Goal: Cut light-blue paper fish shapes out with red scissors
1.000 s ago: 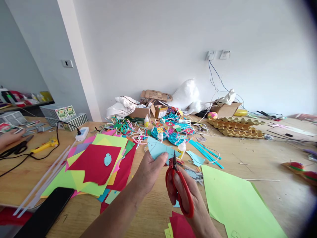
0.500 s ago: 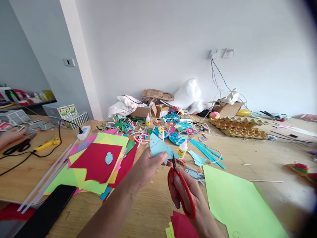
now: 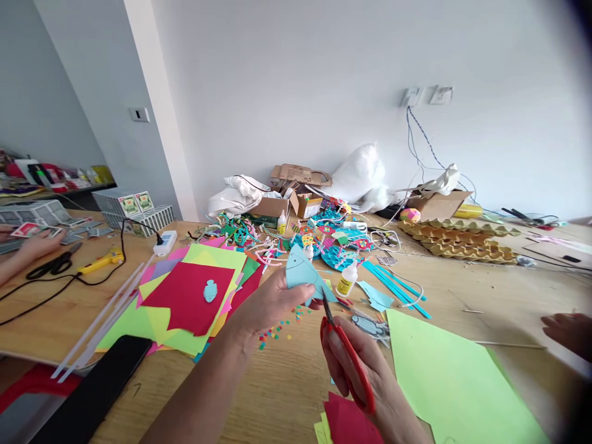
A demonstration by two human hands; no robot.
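Between thumb and fingers, my left hand grips a light blue paper piece with a fish head and a curved line drawn on it. My right hand is wrapped round the red handles of scissors. The dark blades point up and touch the paper's lower right part. Just beyond stands a white glue bottle with a yellow label. A grey-blue fish cutout lies right of the scissors, and a small blue fish cutout rests on red paper at the left.
Green paper lies at the right and a black phone at the lower left. Egg trays, boxes and craft scraps line the wall. Another person's hands hold a card at the far left; another hand is at the right edge.
The view has shifted slightly, so most things appear further right. At the right edge, another person's hand has come into view. My hands still hold the paper and scissors.
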